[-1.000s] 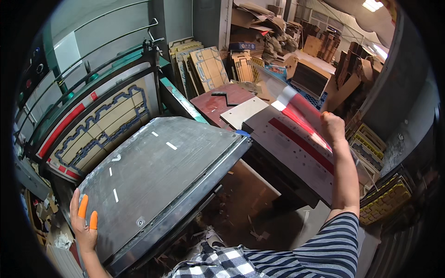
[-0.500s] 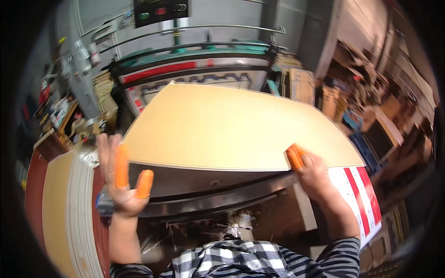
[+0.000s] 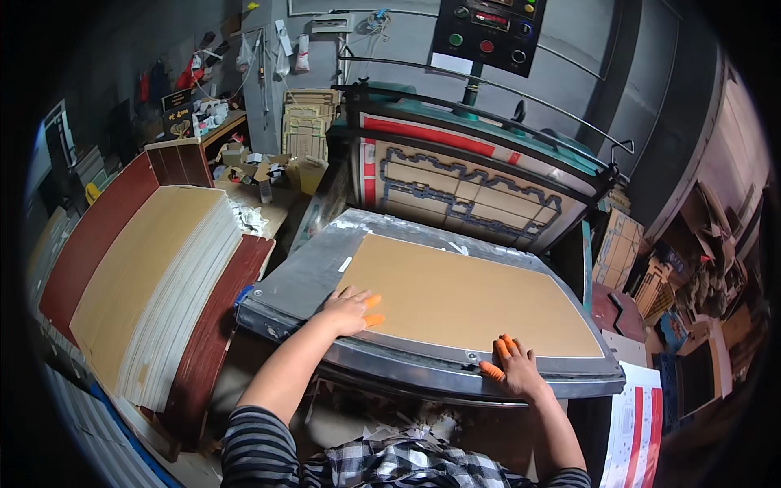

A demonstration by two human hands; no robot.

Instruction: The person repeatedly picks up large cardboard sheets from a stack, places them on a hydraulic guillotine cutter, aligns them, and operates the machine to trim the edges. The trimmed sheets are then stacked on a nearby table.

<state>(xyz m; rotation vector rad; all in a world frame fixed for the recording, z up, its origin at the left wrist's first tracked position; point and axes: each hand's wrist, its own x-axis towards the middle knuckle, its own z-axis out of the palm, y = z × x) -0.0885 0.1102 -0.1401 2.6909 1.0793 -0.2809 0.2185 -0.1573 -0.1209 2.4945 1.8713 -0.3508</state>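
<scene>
A brown cardboard sheet (image 3: 464,297) lies flat on the grey metal bed (image 3: 305,264) of a die-cutting press. At the sheet's left edge, my left hand (image 3: 350,311) rests with fingers spread, touching its near left corner. My right hand (image 3: 514,366) is at the near edge, fingers stretched out over the border of the sheet and the bed. Orange finger cots cover some fingers of both hands. Facing the bed, the raised press plate carries a cutting die (image 3: 468,191) with dark blade outlines.
To the left stands a tall stack of cardboard sheets (image 3: 150,276) between dark red boards. A control panel (image 3: 486,37) with buttons rises behind the press. Red-and-white printed sheets (image 3: 634,423) are at the right, near wooden dies (image 3: 616,254). Paper scraps lie below the bed.
The cardboard sheet, held up by my right hand before, now lies down on the bed. My left hand has come from the air onto its left edge. The view has swung left.
</scene>
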